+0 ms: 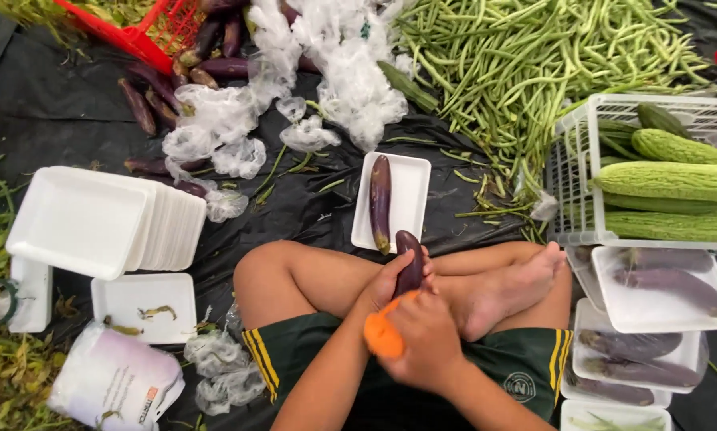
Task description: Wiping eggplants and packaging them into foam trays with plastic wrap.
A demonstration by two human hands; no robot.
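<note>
I sit cross-legged on a black sheet. My left hand (385, 284) grips a dark purple eggplant (409, 259) by its lower part, its tip pointing away from me. My right hand (427, 342) is closed around an orange-handled tool (382, 334) held against the eggplant's near end; its blade is hidden. Just beyond the hands lies a white foam tray (412, 187) with one eggplant (381, 203) lying lengthwise on it.
A stack of white foam trays (79, 219) lies at left, with a roll of film (115, 379) below it. Loose eggplants (215, 56) and white foam netting (350, 68) lie ahead, beside a heap of green beans (526, 56). At right are a white basket (574, 172) of bitter gourds and wrapped eggplant trays (662, 291).
</note>
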